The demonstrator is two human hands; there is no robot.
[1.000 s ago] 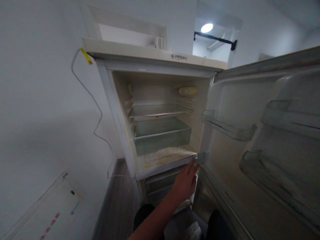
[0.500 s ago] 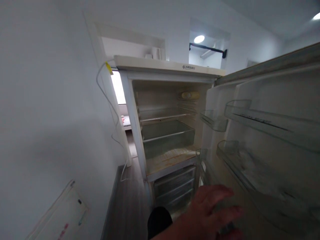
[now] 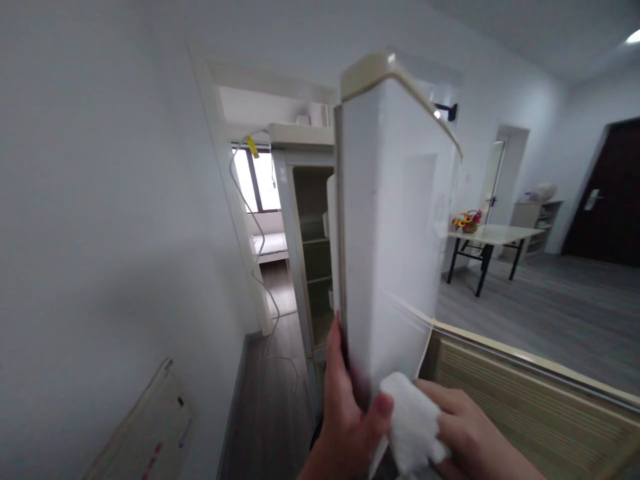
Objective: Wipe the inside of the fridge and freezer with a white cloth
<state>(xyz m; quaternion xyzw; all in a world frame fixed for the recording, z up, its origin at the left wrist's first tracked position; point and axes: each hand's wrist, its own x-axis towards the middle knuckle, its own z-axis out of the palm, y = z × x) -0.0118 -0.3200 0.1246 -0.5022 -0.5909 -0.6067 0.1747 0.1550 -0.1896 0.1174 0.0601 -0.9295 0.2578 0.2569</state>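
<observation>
room: white wall (image 3: 100,200) on the left, grey wood floor (image 3: 550,313), doorway behind the fridge with a bright window (image 3: 260,180) past it
fridge: tall white fridge (image 3: 303,200) against the wall, standing open, dim shelves visible inside through the gap
fridge door: upper fridge door (image 3: 390,227) swung most of the way round, outer white face toward the camera, cream cap on its top edge, blurred along the lower edge
lower panel: beige ribbed panel (image 3: 525,413) low right, slanting away from the door's bottom corner
table: white table (image 3: 493,235) on black legs well apart to the right, flowers (image 3: 467,220) on its near end
dark door: brown door (image 3: 607,193) far right with a metal handle
shelf unit: low shelf unit (image 3: 535,220) beside the dark door, blurry
board: flat printed board (image 3: 150,427) leaning on the wall, bottom left
cable: white cable (image 3: 250,220) hanging down the fridge's left side, yellow tag (image 3: 251,145) near the top
left hand: left hand (image 3: 345,413) grasping the door's lower edge, fingers round the inner side, thumb pressed on the outer face
right hand: right hand (image 3: 465,433) closed around the cloth, pushing it against the door's bottom corner
cloth: white cloth (image 3: 413,427) bunched between the right hand and the door, just beside the left thumb, touching the door's lower corner
</observation>
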